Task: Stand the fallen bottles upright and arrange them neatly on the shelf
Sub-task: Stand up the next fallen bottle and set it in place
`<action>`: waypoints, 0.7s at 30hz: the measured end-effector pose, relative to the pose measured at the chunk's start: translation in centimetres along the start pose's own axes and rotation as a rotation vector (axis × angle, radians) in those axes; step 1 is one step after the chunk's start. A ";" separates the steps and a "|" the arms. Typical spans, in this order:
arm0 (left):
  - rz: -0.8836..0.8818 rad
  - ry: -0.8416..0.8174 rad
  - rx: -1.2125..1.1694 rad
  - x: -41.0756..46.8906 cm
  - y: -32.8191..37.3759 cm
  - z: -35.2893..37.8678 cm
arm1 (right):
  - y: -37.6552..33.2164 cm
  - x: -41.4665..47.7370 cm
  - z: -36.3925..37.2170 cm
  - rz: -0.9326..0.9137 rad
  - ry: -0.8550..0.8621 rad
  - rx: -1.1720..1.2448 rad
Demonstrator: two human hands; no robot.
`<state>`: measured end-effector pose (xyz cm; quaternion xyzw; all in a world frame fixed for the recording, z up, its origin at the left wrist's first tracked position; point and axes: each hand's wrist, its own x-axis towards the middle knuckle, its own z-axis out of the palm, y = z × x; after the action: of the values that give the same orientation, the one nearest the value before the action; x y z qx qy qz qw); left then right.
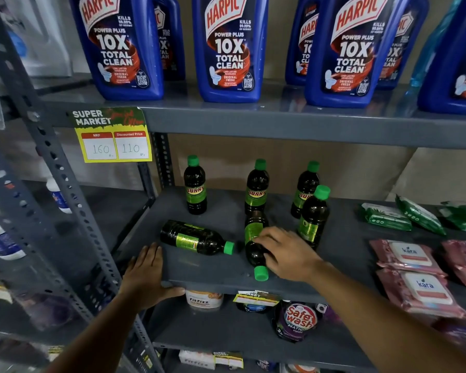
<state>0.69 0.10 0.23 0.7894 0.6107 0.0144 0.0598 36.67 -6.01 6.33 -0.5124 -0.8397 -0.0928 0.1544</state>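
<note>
Dark bottles with green caps and green labels stand on the grey middle shelf. Several are upright: one at the back left, one at the back middle, one at the back right and one in front of it. Two lie on their sides: one with its cap pointing right, another with its cap toward the front edge. My right hand rests over this second fallen bottle, fingers curled around its body. My left hand grips the shelf's front edge at the left, thumb underneath.
Large blue cleaner bottles fill the shelf above, with a yellow price tag on its edge. Green packets and pink wipe packs lie to the right. A perforated grey upright stands at the left. Detergent pouches sit below.
</note>
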 end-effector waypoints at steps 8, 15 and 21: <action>0.010 -0.006 0.007 -0.1 -0.1 -0.1 | -0.8 0.3 0.2 0.414 0.384 0.011; 0.013 -0.005 0.012 -0.1 0.0 -0.1 | 3.8 -0.2 -2.2 1.157 0.539 0.368; 0.021 -0.005 0.018 -0.1 -0.2 -0.1 | 6.4 -1.3 -2.3 1.003 0.495 0.565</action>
<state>0.51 0.04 0.27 0.7965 0.6022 0.0075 0.0543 43.29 -4.90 8.02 -0.7468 -0.4285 0.1004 0.4986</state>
